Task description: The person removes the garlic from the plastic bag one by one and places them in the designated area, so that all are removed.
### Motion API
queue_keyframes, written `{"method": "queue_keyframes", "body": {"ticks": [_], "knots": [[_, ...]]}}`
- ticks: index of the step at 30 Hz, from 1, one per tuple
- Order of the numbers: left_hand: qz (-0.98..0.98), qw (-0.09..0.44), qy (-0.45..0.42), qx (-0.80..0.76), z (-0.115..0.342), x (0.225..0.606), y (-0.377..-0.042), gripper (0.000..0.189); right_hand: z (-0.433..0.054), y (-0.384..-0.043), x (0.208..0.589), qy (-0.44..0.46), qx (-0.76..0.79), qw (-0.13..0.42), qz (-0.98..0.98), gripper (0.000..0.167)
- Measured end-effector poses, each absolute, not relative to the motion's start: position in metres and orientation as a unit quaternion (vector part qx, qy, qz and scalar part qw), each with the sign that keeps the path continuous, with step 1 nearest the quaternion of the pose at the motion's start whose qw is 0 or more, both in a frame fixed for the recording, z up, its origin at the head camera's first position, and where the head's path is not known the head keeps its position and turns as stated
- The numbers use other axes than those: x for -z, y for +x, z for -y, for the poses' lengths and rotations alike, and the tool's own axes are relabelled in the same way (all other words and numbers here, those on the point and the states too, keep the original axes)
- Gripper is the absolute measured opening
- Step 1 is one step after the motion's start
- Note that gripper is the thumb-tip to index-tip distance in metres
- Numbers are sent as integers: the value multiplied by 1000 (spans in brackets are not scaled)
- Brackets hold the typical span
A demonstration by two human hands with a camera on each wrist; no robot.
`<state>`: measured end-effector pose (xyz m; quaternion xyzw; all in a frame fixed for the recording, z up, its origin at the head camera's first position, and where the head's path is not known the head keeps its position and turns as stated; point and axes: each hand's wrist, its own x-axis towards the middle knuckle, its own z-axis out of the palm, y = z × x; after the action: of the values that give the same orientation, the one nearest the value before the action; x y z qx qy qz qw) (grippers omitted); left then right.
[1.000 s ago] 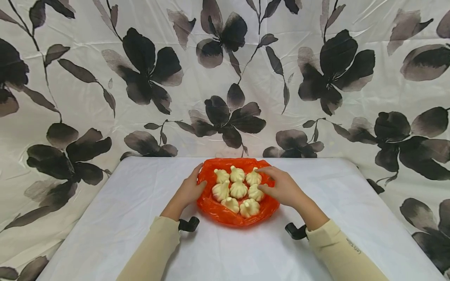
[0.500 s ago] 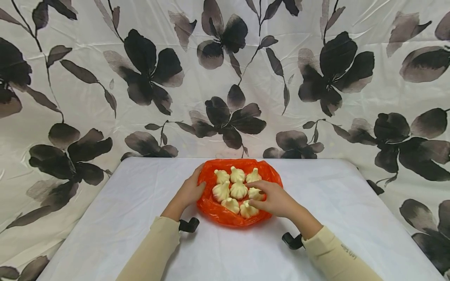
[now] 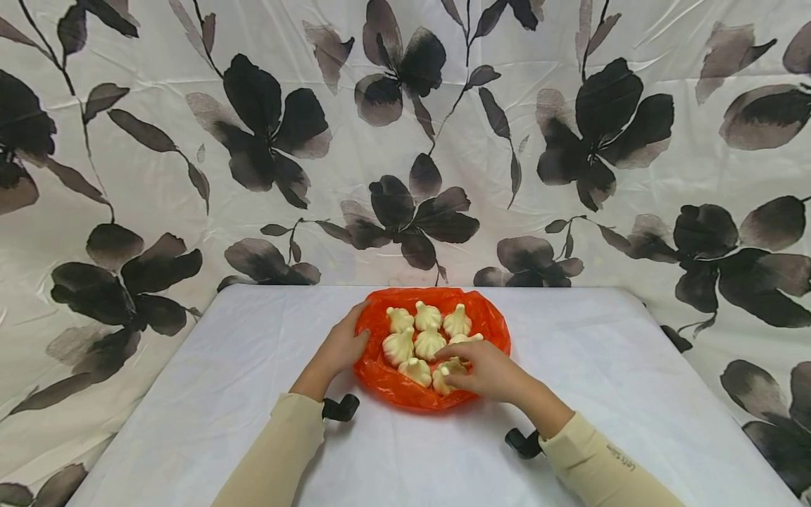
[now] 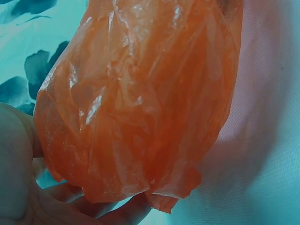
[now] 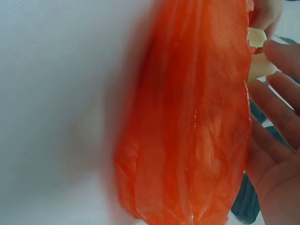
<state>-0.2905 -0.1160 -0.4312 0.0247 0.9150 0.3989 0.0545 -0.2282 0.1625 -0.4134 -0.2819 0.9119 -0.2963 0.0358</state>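
Note:
An orange-red plastic bag (image 3: 386,387) with a rolled-down rim stands on the white table, holding several pale garlic bulbs (image 3: 399,345). My left hand (image 3: 342,341) holds its left side in the head view, thumb over the rim and fingers outside. In the left wrist view the fingers (image 4: 131,211) reach behind the crinkled bag wall (image 4: 140,117). My right hand (image 3: 488,370) is over the front right of the bag, thumb and fingers spread around the front-right bulb (image 3: 438,380), which it partly hides. The right wrist view shows the right fingers (image 5: 276,110) fairly straight beside a pale bulb stem (image 5: 262,68).
White cloth covers the table (image 3: 253,366), which stretches to both sides of the bag. A floral curtain (image 3: 405,141) hangs right behind the table's back edge. Black wrist mounts (image 3: 342,408) stick out below both wrists.
My right hand has moved from the bag's right rear, down and inward over the front-right bulb. The right-middle bulb now sits slightly differently. The left hand has stayed put.

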Motion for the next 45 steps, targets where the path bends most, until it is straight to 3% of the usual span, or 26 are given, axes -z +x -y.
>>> {"method": "queue_keyframes", "body": {"ticks": [12, 45], "knots": [[-915, 51, 26, -399, 118, 431, -290, 61, -163, -227, 416, -301, 276, 30, -913, 23], [-909, 58, 24, -411, 118, 434, -290, 60, -200, -242, 378, -261, 327, -91, -904, 28]]}}
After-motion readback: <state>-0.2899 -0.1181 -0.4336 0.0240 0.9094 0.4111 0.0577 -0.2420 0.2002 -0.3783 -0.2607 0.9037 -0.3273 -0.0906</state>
